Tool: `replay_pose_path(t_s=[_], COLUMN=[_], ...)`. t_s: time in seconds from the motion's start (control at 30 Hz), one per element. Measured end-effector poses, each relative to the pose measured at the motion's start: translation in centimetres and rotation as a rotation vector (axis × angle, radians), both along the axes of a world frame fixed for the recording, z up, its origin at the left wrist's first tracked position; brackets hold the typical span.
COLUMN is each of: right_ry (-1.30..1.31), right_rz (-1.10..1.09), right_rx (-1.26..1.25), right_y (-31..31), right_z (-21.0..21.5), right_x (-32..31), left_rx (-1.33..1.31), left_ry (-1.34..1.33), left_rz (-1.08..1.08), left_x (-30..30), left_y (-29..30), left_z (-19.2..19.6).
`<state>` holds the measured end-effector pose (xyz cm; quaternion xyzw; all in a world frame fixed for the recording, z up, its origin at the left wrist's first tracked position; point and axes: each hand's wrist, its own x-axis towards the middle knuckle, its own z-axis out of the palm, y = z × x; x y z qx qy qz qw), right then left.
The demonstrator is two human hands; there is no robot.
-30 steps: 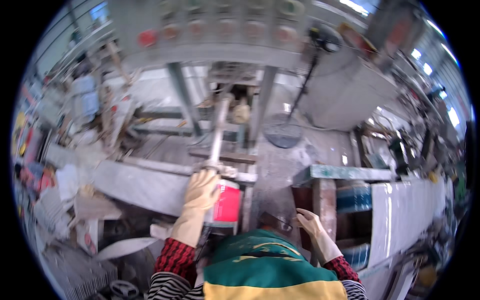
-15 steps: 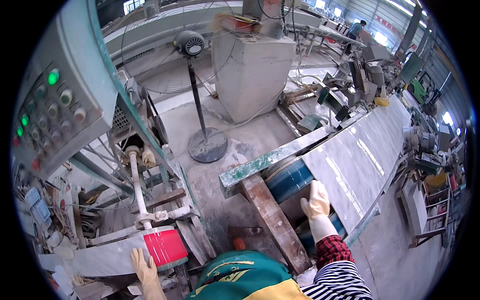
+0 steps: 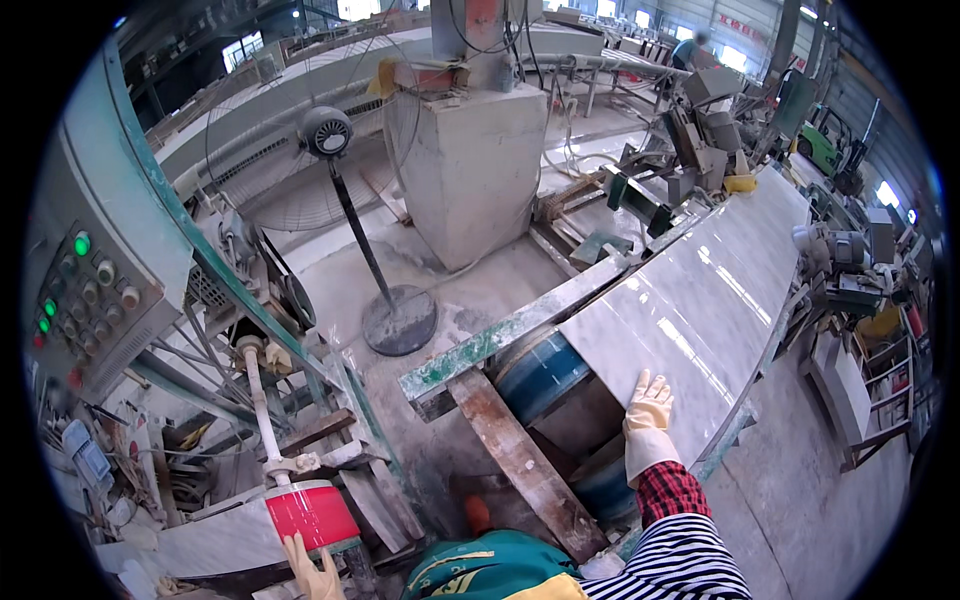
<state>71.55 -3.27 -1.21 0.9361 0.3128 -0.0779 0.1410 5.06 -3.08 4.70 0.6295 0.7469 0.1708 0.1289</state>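
Note:
My left hand, in a cream rubber glove, has its fingers apart at the near edge of a glossy red sheet on the end of a pale grey strip. Whether the fingertips press on the red sheet I cannot tell. Also gloved, my right hand rests with fingers outstretched on the near end of a polished grey-and-white stone slab. This long slab lies over a conveyor with a blue roller at its near end. Neither hand grips anything.
A control panel with green lamps stands at left. Ahead are a pedestal fan and a pale block. A rusty beam crosses before me. Motors line the slab's right side. A distant person is at the back.
My right hand has moved from just beside the slab's end onto its surface. My left hand has shifted toward me and right, along the red sheet's near edge. The whole view has tilted.

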Motion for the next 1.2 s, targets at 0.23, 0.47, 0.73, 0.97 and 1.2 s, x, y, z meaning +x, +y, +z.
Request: replay_pose_path(t_s=[0.23, 0.47, 0.73, 0.97, 1.2], right_ry=[0.057, 0.362, 0.372, 0.31, 0.336], right_rz=[0.016, 0.14, -0.021, 0.038, 0.069], right_rx=[0.288, 0.296, 0.505, 0.343, 0.313], right_y=[-1.1, -1.6, -3.2, -2.9, -2.3], right_z=[6.4, 14.2, 13.5, 10.9, 11.7], right_x=[-2.1, -5.1, 1.7, 4.2, 3.2], left_rx=[0.081, 0.016, -0.184, -0.205, -0.134], left_ry=[-0.228, -0.077, 0.132, 0.47, 0.577], left_rz=[-0.16, -0.276, -0.259, -0.185, -0.189], left_x=[0.6, -0.4, -1.9, 1.6, 2.4], left_y=[3.7, 5.2, 4.7, 2.3, 2.1], left_z=[-3.7, -3.2, -2.7, -1.2, 0.0])
